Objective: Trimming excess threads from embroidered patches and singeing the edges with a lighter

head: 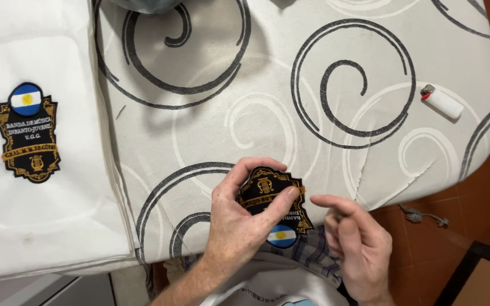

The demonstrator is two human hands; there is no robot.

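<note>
My left hand (236,224) grips a black embroidered patch (267,192) with gold trim and a blue-and-white round emblem, held upside down over the near edge of the ironing board (256,102). Thumb and fingers pinch its middle. My right hand (353,243) hovers just right of the patch, fingers loosely curled, index finger pointing toward it, holding nothing. A second, matching patch (26,131) lies on white fabric (35,215) at the left.
The board's cover is off-white with dark swirls. A white lighter (441,101) lies near its right end. A dark object (146,4) pokes in at the top edge. Red-brown floor tiles (455,192) and a dark frame (472,266) show at the lower right.
</note>
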